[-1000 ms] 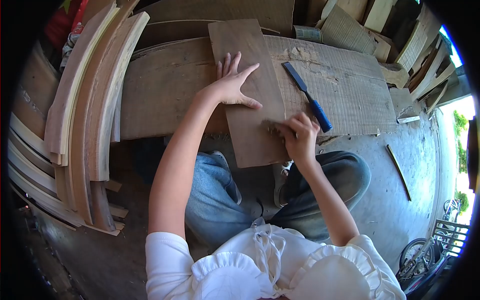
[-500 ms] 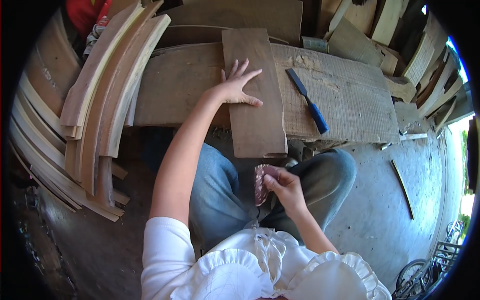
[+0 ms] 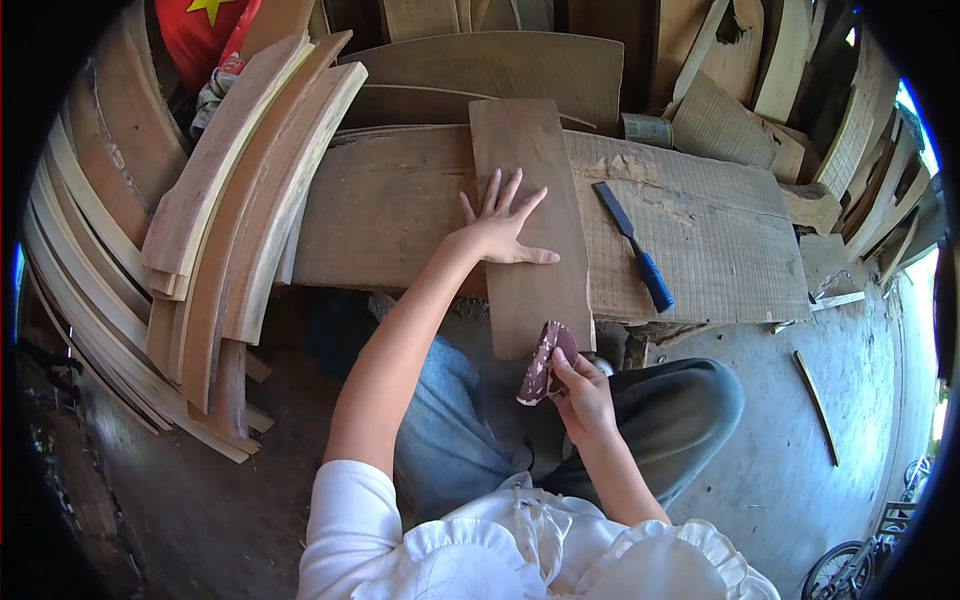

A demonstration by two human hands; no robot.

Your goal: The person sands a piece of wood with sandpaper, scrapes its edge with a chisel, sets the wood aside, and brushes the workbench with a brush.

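Note:
My left hand (image 3: 505, 228) lies on a flat brown board (image 3: 530, 160) with its fingers spread. The board rests crosswise on a wide, rough plank (image 3: 700, 220), its near end sticking out over the edge. In my right hand (image 3: 582, 392) is a folded, dark red piece of sandpaper (image 3: 545, 365) with pale worn patches, pinched between thumb and fingers just by the board's near end. A blue-handled chisel (image 3: 640, 255) lies on the plank to the right of the board.
Long curved boards (image 3: 235, 190) are stacked at the left. Wood offcuts (image 3: 735, 115) and a tin (image 3: 647, 130) stand behind the plank. A thin strip (image 3: 815, 405) lies on the floor at the right, and a bicycle (image 3: 850, 570) stands at the lower right.
My right hand has drawn back from the board's right side, and the sandpaper now shows in it. My left hand stays spread on the board. The view has shifted.

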